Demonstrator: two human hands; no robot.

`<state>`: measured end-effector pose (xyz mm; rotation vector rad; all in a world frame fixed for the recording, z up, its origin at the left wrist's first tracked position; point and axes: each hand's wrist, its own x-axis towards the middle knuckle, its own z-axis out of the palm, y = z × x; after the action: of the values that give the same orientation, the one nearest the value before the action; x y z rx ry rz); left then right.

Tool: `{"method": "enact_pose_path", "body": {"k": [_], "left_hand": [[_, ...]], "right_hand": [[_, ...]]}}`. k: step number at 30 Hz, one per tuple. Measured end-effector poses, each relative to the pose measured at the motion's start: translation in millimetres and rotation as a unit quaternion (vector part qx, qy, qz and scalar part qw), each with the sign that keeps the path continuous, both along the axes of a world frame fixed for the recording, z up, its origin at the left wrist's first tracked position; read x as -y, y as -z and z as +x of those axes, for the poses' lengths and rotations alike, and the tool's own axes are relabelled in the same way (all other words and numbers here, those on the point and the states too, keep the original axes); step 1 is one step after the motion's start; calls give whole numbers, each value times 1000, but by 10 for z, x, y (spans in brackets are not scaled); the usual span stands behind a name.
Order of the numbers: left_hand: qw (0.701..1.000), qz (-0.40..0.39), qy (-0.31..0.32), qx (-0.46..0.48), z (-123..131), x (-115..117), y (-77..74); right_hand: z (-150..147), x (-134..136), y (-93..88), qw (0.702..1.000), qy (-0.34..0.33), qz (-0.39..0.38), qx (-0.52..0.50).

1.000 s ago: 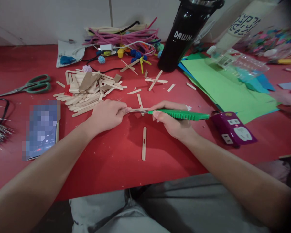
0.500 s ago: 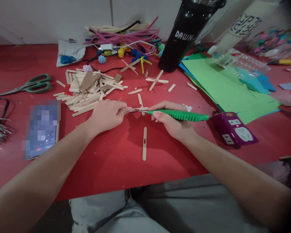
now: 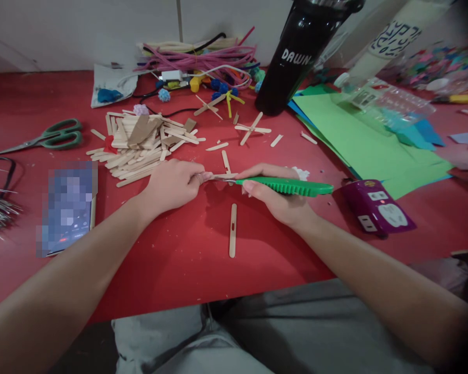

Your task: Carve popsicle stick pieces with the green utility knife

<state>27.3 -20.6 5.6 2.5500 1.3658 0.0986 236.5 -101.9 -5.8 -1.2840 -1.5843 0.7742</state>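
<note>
At the middle of the table my left hand [image 3: 174, 183] pinches one end of a wooden craft stick [image 3: 230, 175], which points toward my right hand. My right hand [image 3: 283, 206] is closed around a green utility knife [image 3: 302, 187]. The knife's blade lies along the held stick, its tip close to my left fingertips, which partly hide that end. Just beyond the hands a second craft stick [image 3: 225, 160] lies under the held one. Nearer to me rests a craft stick with a small slot [image 3: 233, 239] cut in its middle.
A pile of craft sticks [image 3: 140, 150], green scissors [image 3: 62, 135] and a phone [image 3: 72, 208] lie on the left. A black bottle [image 3: 288, 67] stands behind, beside green paper sheets [image 3: 347, 130]. A purple box with sockets [image 3: 374, 208] sits on the right. Crossed sticks [image 3: 253, 129] lie beyond my hands.
My right hand has slid the knife slightly left, bringing the blade nearer my left fingers. My left hand keeps its pinch on the craft stick.
</note>
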Motion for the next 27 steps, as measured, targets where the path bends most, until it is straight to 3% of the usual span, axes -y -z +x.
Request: {"method": "enact_pose_path", "body": {"k": [27], "left_hand": [[1000,-18,7,2,-7,-6,-11]], "right_hand": [[-16,5,42,999,36,21,34]]}}
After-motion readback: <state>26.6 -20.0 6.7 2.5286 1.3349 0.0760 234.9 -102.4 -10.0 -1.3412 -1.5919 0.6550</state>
